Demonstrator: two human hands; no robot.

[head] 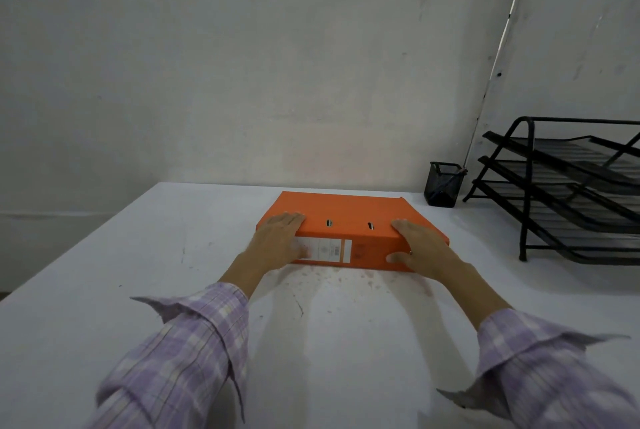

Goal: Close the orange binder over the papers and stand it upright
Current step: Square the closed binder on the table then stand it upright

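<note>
Toward the far edge of the white table (104, 290), roughly centre, the orange binder (349, 210) lies flat and closed, cover down, no papers showing. Its long axis runs left-right across the view; the spine with the white label (327, 249) faces the person, the opening edge faces the wall. Two small slots (349, 224) sit in the top cover near the spine.

Both hands are on it, one at each end of the spine, about equally near. Left hand (277, 238): palm against the spine's left end, fingers (291, 217) flat over the top cover. Right hand (420, 245): fingers over the top at the right end, thumb (396, 258) pressed on the spine face. Neither hand is closed round anything; they're spread wide and pressing, not pinching.

My read: closing is done, standing up is not. The next move turns on the spine lying nearest the hands, so the binder would pivot either up onto the spine or onto one short end. Risk: cover flops open if the far edge lifts uncontrolled.

Containers: at the far right corner, a black three-tier wire tray rack (561, 186), tiers look empty as far as visible. Just left of it, a small black mesh pen cup (444, 184); something thin leans inside, can't tell what. Both well apart from the binder.
</note>
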